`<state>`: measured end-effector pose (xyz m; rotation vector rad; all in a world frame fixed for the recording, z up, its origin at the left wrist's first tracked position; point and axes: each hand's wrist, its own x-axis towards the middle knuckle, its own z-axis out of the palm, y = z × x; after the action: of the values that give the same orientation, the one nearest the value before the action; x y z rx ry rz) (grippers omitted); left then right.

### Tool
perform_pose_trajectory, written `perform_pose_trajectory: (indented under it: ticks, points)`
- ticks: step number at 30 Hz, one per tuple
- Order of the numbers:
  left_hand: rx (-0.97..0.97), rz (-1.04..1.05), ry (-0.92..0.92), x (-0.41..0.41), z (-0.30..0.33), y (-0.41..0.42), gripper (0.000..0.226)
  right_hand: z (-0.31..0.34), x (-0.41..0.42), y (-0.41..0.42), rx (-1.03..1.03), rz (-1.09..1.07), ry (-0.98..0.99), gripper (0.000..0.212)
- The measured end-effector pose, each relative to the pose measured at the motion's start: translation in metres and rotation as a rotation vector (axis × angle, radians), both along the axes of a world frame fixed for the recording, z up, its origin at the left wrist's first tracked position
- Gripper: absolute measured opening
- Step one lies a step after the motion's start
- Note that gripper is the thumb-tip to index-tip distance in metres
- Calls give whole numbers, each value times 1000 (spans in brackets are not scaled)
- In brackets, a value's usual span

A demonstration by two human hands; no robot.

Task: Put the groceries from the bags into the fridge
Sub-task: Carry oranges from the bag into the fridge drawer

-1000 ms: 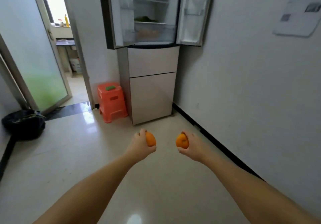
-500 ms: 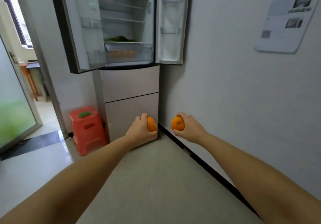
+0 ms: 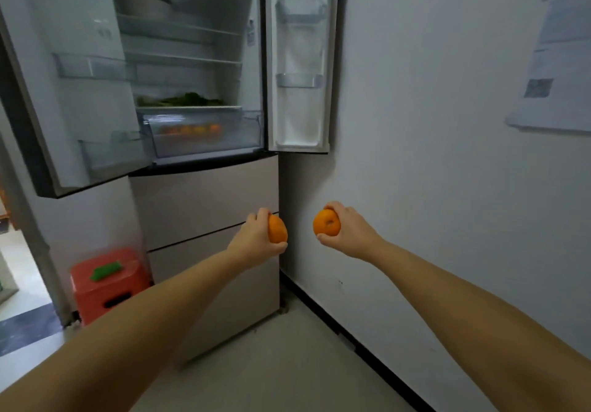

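My left hand (image 3: 256, 238) grips an orange (image 3: 277, 228), held out in front of the fridge's lower drawer fronts. Beside it, my right hand (image 3: 347, 231) grips a second orange (image 3: 326, 223) near the wall corner. The fridge (image 3: 204, 200) stands ahead with both upper doors swung open. Its clear crisper drawer (image 3: 204, 135) holds several oranges, and leafy greens (image 3: 188, 100) lie on the shelf above it. A pale bowl or pot sits on the top shelf. No bags are in view.
A red plastic stool (image 3: 108, 283) with a green object on top stands left of the fridge. The open left door (image 3: 73, 79) juts toward me. A white wall (image 3: 447, 155) with a posted paper (image 3: 556, 69) runs along the right. A doorway opens at far left.
I have walked closer to the fridge; it now fills the upper left of the view. Both hands have risen with their oranges and keep the same grips.
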<state>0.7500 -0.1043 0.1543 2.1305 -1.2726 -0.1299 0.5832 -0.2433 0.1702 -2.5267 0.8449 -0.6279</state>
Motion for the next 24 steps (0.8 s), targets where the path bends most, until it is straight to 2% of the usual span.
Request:
perform_pose_trajectory:
  ticks: [6, 9, 12, 17, 24]
  points:
    - [-36, 77, -7, 89, 4, -98, 69, 5, 96, -113, -37, 111, -14, 65]
    - [-64, 158, -25, 137, 20, -143, 71, 23, 149, -172, -68, 181, 15, 68]
    - [-117, 227, -17, 183, 38, -174, 75, 47, 206, -218, -52, 229, -40, 70]
    - [-116, 299, -49, 267, 59, -200, 70, 59, 304, -263, -29, 374, -87, 70]
    - [-241, 357, -169, 395, 111, -239, 70, 94, 452, -299, -94, 508, -185, 66]
